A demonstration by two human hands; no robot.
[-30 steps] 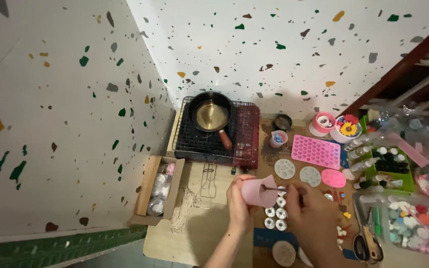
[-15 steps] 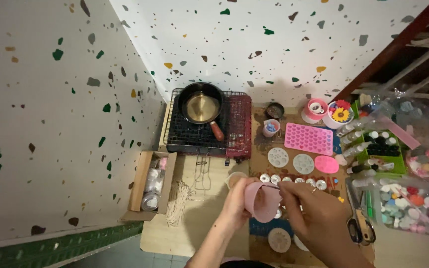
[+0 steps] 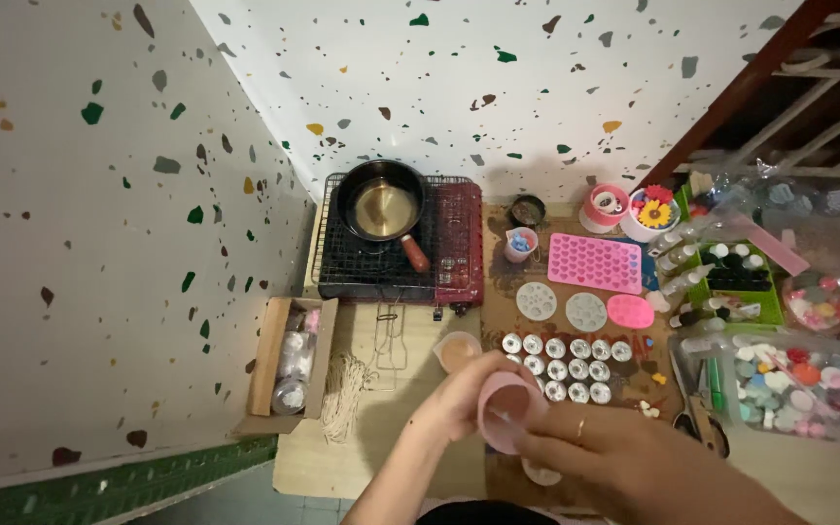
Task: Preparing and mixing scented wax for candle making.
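Note:
My left hand [image 3: 451, 401] grips a soft pink cup [image 3: 506, 410] from its left side, its mouth tilted toward me. My right hand [image 3: 624, 449], a ring on one finger, reaches in from the right and holds a thin metal stirrer [image 3: 500, 418] whose tip lies inside the cup. Just beyond the cup stand rows of small round metal cups [image 3: 566, 366] on the brown board [image 3: 410, 457]. A small cup of tan liquid [image 3: 458, 349] sits left of them.
A black pan [image 3: 382, 209] rests on a portable stove [image 3: 396, 253] by the speckled wall. Pink heart mould [image 3: 594, 262], round moulds [image 3: 561, 306], a cardboard box [image 3: 293, 358], wicks [image 3: 345, 406], scissors [image 3: 707, 413] and trays of coloured bits [image 3: 780, 384] surround the board.
Both hands and the pink cup have come lower and nearer to me. The rows of small metal cups, hidden before behind the hands, now show in full.

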